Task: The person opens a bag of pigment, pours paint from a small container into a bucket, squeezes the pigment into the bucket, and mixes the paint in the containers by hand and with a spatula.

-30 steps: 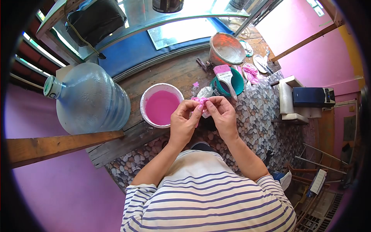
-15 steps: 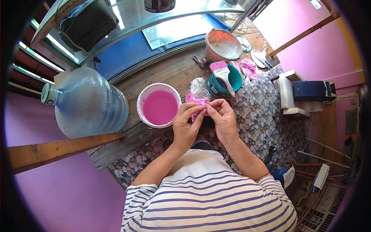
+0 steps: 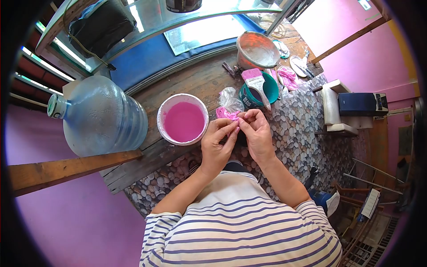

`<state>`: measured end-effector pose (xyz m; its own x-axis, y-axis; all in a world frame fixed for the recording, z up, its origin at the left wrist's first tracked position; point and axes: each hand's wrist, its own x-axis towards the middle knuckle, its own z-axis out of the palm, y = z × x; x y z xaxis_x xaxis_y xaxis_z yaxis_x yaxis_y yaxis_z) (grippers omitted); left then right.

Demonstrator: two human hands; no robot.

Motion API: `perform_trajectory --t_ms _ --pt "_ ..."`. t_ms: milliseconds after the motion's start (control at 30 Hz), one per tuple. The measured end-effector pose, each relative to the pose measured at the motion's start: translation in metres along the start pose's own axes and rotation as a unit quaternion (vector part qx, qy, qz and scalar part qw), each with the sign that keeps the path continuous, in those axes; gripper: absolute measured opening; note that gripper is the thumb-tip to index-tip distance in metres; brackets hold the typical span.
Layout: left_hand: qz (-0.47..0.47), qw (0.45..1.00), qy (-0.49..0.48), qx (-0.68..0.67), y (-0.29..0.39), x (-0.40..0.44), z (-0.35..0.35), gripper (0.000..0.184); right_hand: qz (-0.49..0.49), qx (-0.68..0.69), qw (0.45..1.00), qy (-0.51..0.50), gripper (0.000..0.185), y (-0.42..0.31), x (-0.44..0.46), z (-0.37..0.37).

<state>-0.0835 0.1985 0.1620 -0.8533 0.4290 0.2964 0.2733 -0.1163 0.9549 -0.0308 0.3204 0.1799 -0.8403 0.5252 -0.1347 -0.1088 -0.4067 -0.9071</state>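
Observation:
Both my left hand (image 3: pixel 218 139) and my right hand (image 3: pixel 256 133) pinch a crumpled pink plastic bag (image 3: pixel 227 114), their fingertips meeting at its near end. Fingers hide part of the bag. Behind it lies a clear, wrinkled plastic bag (image 3: pixel 230 99). Left of my hands a white bucket (image 3: pixel 205 111) holds pink paint (image 3: pixel 183 121). Beyond my right hand is a green paint pail (image 3: pixel 271 84), with a wide paintbrush (image 3: pixel 255 84) resting across its top, its bristles pink.
A large water jug (image 3: pixel 106 115) stands on the wooden bench (image 3: pixel 153 84) at left. An orange basin (image 3: pixel 257 51) sits farther back. A glass case (image 3: pixel 155 24) lines the far side. At right stands a white chair (image 3: pixel 330 107) with a dark box (image 3: pixel 360 104).
My hands stay together and have shifted only slightly. Less of the pink bag shows below my fingertips than before.

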Motion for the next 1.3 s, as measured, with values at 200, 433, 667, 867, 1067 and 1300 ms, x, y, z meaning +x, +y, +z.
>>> perform_trajectory --t_ms 200,433,667,867,1067,1300 --pt "-0.147 0.970 0.040 -0.192 -0.006 -0.001 0.005 0.019 -0.006 0.013 1.000 0.011 0.019 0.002 -0.001 0.001" --pt "-0.141 0.976 0.006 -0.166 -0.010 0.006 -0.003 0.014 -0.032 -0.030 0.999 -0.018 0.019 0.001 -0.001 0.000" --pt "-0.109 0.984 0.021 -0.141 -0.007 0.009 -0.001 0.007 -0.041 -0.057 0.997 -0.017 0.019 -0.003 0.000 0.004" --pt "-0.109 0.973 0.078 -0.188 -0.015 0.010 0.001 0.006 -0.044 -0.019 0.999 0.012 0.017 -0.002 0.004 0.003" --pt "-0.123 0.967 0.069 -0.214 -0.014 0.013 -0.003 0.006 -0.030 -0.008 0.999 0.015 0.015 -0.001 0.007 -0.003" --pt "-0.158 0.951 0.069 -0.255 -0.009 0.015 -0.006 0.005 -0.003 0.057 0.998 0.007 0.015 -0.008 0.007 0.000"
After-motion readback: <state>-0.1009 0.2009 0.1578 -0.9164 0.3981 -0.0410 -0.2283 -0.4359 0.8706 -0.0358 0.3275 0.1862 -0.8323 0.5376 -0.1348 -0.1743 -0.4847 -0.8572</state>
